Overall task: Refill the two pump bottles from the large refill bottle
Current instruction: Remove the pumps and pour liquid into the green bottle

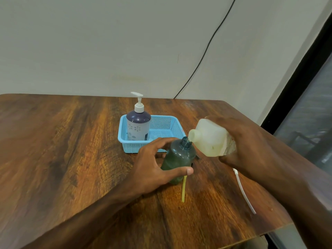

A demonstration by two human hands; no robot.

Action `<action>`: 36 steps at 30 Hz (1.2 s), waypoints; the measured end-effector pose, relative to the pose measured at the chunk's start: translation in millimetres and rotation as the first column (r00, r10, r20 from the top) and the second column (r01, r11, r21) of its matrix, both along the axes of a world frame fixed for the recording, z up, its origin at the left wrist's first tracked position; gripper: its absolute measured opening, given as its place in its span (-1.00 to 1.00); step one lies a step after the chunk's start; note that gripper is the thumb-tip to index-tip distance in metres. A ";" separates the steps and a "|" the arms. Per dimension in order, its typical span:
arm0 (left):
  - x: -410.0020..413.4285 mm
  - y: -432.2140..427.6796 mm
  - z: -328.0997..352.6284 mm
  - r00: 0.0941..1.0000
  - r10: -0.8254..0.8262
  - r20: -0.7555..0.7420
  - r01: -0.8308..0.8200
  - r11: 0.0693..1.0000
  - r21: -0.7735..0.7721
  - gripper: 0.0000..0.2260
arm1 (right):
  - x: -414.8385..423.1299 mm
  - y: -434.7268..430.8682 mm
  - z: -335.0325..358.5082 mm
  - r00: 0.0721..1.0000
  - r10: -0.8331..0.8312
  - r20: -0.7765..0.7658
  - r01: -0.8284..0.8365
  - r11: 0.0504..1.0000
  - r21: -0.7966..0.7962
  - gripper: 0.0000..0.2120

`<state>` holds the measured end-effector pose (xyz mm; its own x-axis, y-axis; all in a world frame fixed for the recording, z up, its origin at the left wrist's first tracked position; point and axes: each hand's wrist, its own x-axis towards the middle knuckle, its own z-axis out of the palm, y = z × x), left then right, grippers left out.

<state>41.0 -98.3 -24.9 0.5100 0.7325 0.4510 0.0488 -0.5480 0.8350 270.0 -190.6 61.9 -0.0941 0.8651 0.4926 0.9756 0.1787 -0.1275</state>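
A dark green translucent pump bottle (179, 159) stands on the wooden table (71, 150) with its pump off and its neck open. My left hand (152, 169) curls around its body, thumb across the front. My right hand (239, 148) grips the large whitish refill bottle (210, 139), tipped over so its open mouth sits right at the green bottle's neck. A second pump bottle (138, 124), purple and white with a white pump head, stands upright in the blue basket (172, 126).
A yellowish pump tube (183, 191) lies on the table in front of the green bottle. A white pump tube (244, 191) lies to the right, near the table's right edge. A black cable (206, 51) runs down the wall behind.
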 end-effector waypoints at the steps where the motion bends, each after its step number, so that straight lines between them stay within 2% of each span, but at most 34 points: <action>1: 0.0 0.0 0.0 1.000 -0.001 -0.004 0.001 1.000 0.002 -0.46 | 0.6 0.3 -0.1 1.000 -0.005 0.006 0.005 1.000 -0.001 -0.22; 27: -1.1 -1.1 0.8 1.000 -0.002 0.000 0.002 1.000 0.003 -0.45 | -4.9 -1.7 5.2 1.000 -0.025 0.003 0.025 1.000 -0.013 -0.26; 36: -0.8 -0.1 0.2 1.000 0.002 -0.004 -0.002 1.000 -0.001 -0.45 | -7.3 -3.6 7.6 0.997 -0.074 0.022 0.074 0.997 -0.022 -0.36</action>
<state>40.2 -98.4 -24.7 0.5105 0.7340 0.4480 0.0533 -0.5470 0.8354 262.7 -194.2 69.5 -0.0396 0.8809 0.4716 0.9885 0.1033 -0.1101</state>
